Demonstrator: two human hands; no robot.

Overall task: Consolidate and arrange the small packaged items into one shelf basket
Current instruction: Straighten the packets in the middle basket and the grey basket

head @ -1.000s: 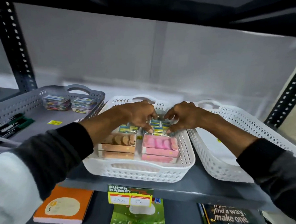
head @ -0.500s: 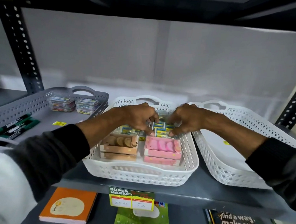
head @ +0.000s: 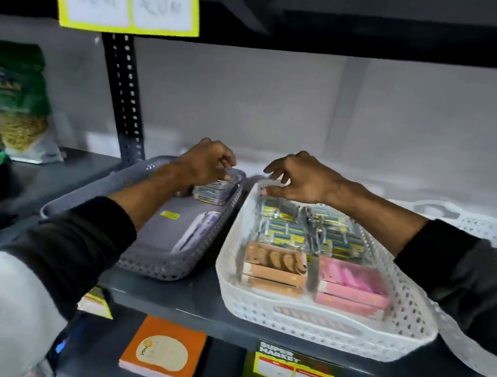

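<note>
At the back of the grey basket (head: 154, 262), the left hand (head: 206, 164) curls its fingers down onto a small stack of clear packets (head: 213, 191), though blur hides whether it truly pinches them. The right hand (head: 299, 177) hovers with fingers loosely spread over the far end of the white basket (head: 329, 320), holding nothing. In that basket lie blue-and-yellow packets (head: 303, 229), with a brown box (head: 275, 268) and a pink box (head: 352, 287) side by side in front, all on the grey shelf (head: 198, 296).
</note>
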